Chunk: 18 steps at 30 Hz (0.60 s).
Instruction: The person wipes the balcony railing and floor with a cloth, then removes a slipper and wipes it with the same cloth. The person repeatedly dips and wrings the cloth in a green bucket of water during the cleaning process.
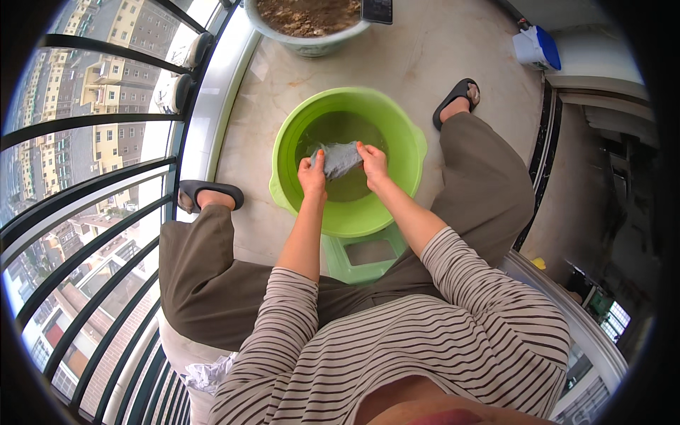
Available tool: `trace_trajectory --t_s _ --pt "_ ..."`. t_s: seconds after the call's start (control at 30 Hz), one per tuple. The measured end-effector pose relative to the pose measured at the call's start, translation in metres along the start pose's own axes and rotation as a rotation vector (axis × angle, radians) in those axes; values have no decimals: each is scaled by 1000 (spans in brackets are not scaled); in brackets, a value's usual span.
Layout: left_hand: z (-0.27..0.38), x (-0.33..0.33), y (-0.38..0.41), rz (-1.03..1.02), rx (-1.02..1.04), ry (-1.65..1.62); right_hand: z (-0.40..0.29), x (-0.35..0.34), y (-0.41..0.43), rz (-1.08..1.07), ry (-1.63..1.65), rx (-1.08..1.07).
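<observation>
A wet grey cloth is stretched between my two hands, above the water in a round lime-green plastic basin. My left hand grips the cloth's left end, thumb on top. At the other end my right hand pinches it between thumb and fingers. The cloth looks bunched, and its exact kind cannot be made out. The water appears murky. Just behind the basin, between my legs, is a pale green plastic stool or stand with a rectangular opening.
A large planter with soil stands ahead, a phone on its rim. Metal railings line the left, with white shoes against them. A blue-lidded white bucket sits far right, near a doorway track. Crumpled white fabric lies lower left.
</observation>
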<state>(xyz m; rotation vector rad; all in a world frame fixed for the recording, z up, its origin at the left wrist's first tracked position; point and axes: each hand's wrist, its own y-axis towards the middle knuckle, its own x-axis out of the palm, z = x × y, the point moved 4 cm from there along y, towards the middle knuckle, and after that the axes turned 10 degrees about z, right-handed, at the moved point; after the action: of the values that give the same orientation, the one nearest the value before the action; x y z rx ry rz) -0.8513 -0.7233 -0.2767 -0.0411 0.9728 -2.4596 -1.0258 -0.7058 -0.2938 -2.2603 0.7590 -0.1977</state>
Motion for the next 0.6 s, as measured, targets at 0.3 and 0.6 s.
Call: trace_trajectory --t_s 0.3,0.6 --pt "-55 -25 15 48 -104 670 31 -14 10 6 200 327" --pt "-22 -1 -23 -325 222 760 34 13 -41 -226 193 377"
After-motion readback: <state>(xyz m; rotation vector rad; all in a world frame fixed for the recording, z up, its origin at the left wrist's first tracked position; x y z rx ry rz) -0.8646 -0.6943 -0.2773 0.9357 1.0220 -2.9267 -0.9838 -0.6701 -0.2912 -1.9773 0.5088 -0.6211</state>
